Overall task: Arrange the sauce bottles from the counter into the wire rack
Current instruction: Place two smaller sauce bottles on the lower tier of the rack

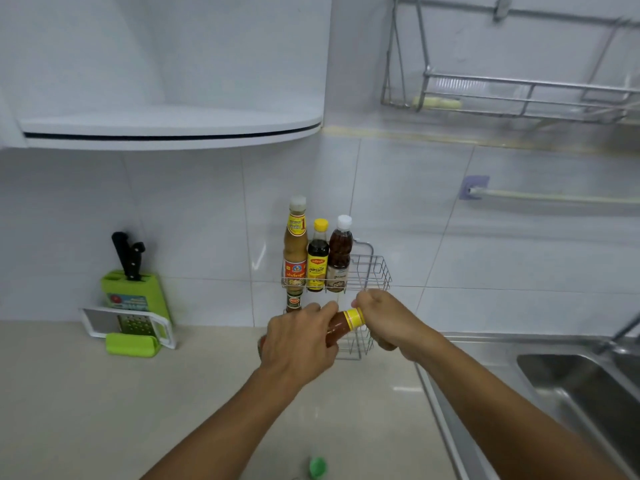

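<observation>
A two-tier wire rack stands against the tiled wall. Its upper tier holds three bottles: a tall tan sauce bottle, a dark bottle with a yellow cap and a brown bottle with a white cap. A small dark bottle shows on the lower tier. In front of the rack, my left hand grips the body of a red sauce bottle lying tilted, neck to the right. My right hand is closed around its cap end, beside the yellow neck band.
A green knife block with black-handled knives and a grater stand at the left on the beige counter. A steel sink lies at the right. A green cap sits near the bottom edge. A metal dish rack hangs above.
</observation>
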